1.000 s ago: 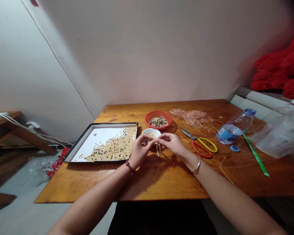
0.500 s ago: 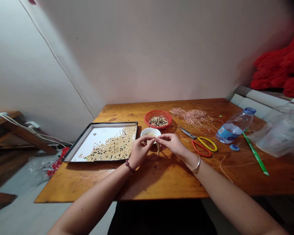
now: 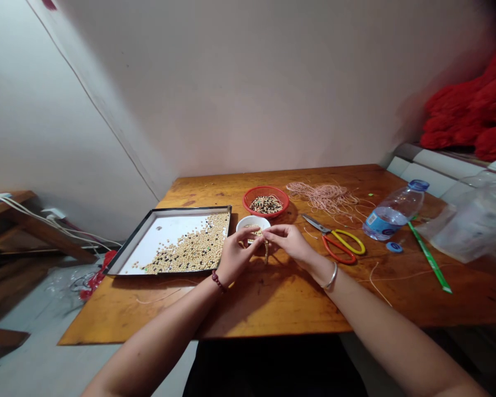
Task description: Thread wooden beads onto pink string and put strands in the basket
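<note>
My left hand [image 3: 236, 252] is over the near side of a small white bowl [image 3: 240, 223] of pale beads. Its thumb and index finger curve toward each other, tips close together; whatever lies between them is too small to make out. My right hand [image 3: 288, 240] meets it from the right, thumb and fingers pinched on a string of beads [image 3: 267, 252]. The strung length hangs below the right fingertips, above the wooden table [image 3: 256, 309]. To the left, a black-rimmed tray [image 3: 149, 225] holds many loose pale beads with some dark ones.
A red basket [image 3: 245, 205] of mixed beads stands behind the bowl. Pink cord [image 3: 322, 196] lies tangled at the back. Scissors [image 3: 341, 242] with orange and yellow handles, a water bottle [image 3: 391, 215], its blue cap [image 3: 394, 247] and a green strip [image 3: 430, 258] lie rightward.
My left thumb and index finger have shifted slightly apart, showing more of the bowl between them. My right hand stays in place with the bead string. The view has shifted slightly.
</note>
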The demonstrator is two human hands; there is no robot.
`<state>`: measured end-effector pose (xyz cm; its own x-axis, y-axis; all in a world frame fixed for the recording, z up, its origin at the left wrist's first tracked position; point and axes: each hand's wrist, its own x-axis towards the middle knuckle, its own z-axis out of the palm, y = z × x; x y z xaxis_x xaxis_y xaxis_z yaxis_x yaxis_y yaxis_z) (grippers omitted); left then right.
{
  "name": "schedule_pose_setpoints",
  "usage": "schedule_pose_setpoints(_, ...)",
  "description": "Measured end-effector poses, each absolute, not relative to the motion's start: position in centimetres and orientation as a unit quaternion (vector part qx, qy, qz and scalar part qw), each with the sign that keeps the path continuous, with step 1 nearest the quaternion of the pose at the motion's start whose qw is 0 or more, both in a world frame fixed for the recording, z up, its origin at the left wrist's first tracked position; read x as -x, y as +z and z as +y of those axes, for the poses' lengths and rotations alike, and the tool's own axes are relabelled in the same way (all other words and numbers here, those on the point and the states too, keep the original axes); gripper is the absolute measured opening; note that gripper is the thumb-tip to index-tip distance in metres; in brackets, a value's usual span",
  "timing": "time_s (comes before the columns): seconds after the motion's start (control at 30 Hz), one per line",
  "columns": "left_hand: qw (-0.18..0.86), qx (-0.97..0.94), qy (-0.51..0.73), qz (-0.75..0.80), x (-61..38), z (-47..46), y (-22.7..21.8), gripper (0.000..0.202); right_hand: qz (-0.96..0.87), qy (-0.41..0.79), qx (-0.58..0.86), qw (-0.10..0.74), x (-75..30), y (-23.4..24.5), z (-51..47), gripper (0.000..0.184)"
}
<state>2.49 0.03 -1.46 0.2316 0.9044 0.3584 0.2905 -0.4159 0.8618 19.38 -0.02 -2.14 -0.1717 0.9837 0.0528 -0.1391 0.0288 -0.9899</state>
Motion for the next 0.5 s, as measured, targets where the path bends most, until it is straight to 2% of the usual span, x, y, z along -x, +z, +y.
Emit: schedule_pose_setpoints(0.5, 0.301, -0.725, 0.438, 0.437, -2.38, 0.17, -1.62, 0.03, -0.563, 0.526, 0.422, 0.478, -19.75, -1.93, 0.04, 0.044)
